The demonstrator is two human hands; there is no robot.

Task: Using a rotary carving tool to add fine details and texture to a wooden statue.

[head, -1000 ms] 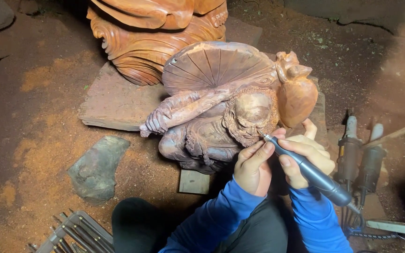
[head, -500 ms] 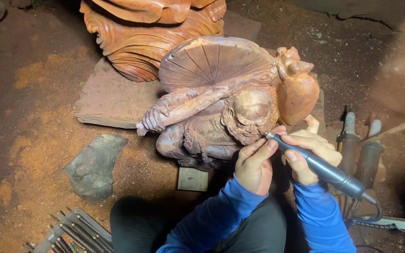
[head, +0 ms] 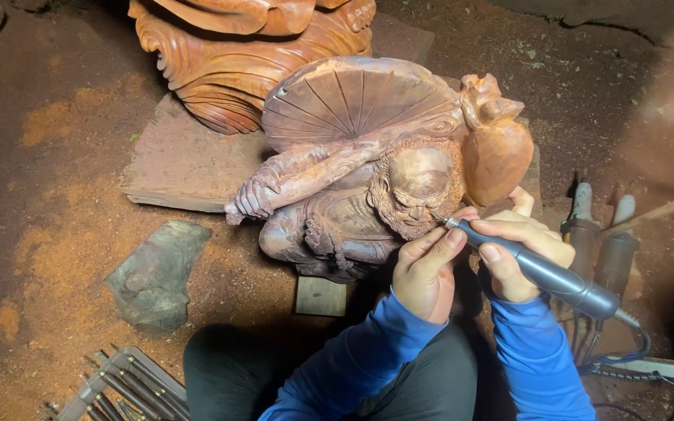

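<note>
A reddish wooden carving of a bearded figure (head: 368, 171) with a ribbed fan and a gourd lies on its side on the ground. My right hand (head: 520, 253) grips a grey pen-shaped rotary carving tool (head: 540, 269), its tip at the figure's beard near the face. My left hand (head: 424, 269) rests beside the tip, fingers touching the tool's front end and the carving's lower edge. Both arms wear blue sleeves.
A larger carved wooden piece (head: 251, 54) stands behind on a flat slab (head: 181, 164). A dark stone (head: 154, 273) lies at left. A rack of chisels (head: 115, 386) sits at bottom left. More power tool handpieces (head: 598, 242) and cables lie at right. Sawdust covers the ground.
The view has shifted slightly. My hands and the tool stay at the figure's face, with only small movements of the tip.
</note>
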